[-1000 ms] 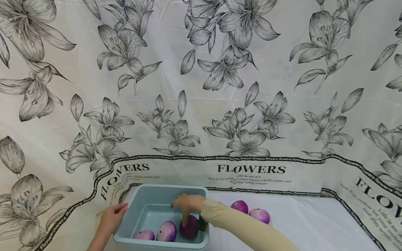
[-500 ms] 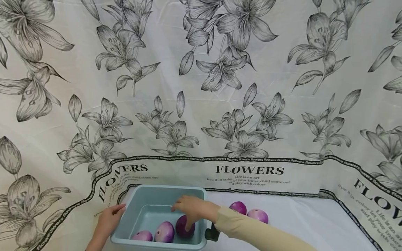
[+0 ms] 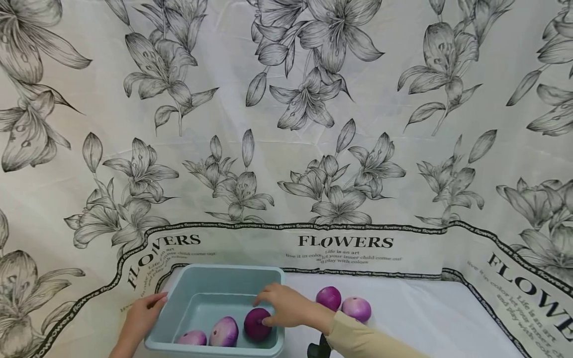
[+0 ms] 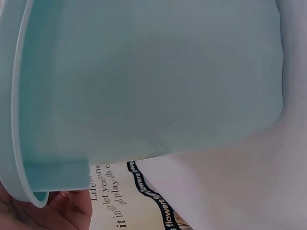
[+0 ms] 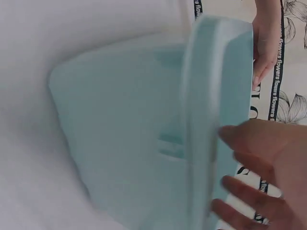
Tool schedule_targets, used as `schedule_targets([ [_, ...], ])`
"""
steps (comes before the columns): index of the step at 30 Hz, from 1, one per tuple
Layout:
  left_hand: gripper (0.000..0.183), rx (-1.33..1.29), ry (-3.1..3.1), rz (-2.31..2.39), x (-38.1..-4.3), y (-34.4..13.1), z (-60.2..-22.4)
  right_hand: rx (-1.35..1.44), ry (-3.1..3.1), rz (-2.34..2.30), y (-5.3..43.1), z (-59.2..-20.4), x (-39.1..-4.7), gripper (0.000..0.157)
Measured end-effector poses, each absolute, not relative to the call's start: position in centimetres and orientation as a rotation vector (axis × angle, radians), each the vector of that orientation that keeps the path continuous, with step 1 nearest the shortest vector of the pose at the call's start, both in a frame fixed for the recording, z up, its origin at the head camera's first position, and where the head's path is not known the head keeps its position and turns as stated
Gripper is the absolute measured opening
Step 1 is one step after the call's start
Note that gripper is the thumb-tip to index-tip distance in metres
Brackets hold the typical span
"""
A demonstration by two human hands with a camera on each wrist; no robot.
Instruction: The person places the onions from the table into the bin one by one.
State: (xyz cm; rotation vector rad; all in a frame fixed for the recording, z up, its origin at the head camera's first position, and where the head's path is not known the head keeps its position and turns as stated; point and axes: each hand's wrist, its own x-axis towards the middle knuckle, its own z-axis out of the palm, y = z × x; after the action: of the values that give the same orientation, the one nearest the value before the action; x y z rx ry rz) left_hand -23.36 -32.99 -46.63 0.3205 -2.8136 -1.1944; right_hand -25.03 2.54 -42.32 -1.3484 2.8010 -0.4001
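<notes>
My left hand (image 3: 140, 318) pinches the left rim of a light blue plastic basin (image 3: 228, 278); in the left wrist view the fingers (image 4: 72, 208) curl under the rim. My right hand (image 3: 286, 307) hovers over the basin's right rim, fingers loosely spread and holding nothing. In the head view its thumb overlaps the edge of a dark purple onion (image 3: 257, 325) inside. Left of that onion, a paler purple onion (image 3: 225, 332) and another, partly hidden onion (image 3: 192, 338) lie along the near side of the basin.
Two more onions, a dark purple one (image 3: 329, 298) and a paler one (image 3: 356, 309), lie on the white tablecloth (image 3: 416, 303) to the right of the basin. A flower-printed cloth (image 3: 313, 174) hangs behind as a backdrop. A black device (image 3: 319, 348) sits under the right wrist.
My right hand has drawn back to the right from the dark onion, which stays in the basin. The head view has shifted slightly; my left hand keeps its hold on the rim.
</notes>
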Motion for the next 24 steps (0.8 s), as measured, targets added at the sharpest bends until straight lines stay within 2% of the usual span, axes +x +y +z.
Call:
schedule_targets([
  [6, 0.040, 0.349, -2.822, -1.213, -23.4, -33.8, -46.6, -1.423, 2.823, -0.885, 3.0, -44.2, -24.6, 0.022],
  [24, 0.039, 0.383, -2.829, -1.207, -23.5, -33.1, -46.7, -1.536, 2.983, -1.566, 7.2, -48.8, -23.6, 0.037],
])
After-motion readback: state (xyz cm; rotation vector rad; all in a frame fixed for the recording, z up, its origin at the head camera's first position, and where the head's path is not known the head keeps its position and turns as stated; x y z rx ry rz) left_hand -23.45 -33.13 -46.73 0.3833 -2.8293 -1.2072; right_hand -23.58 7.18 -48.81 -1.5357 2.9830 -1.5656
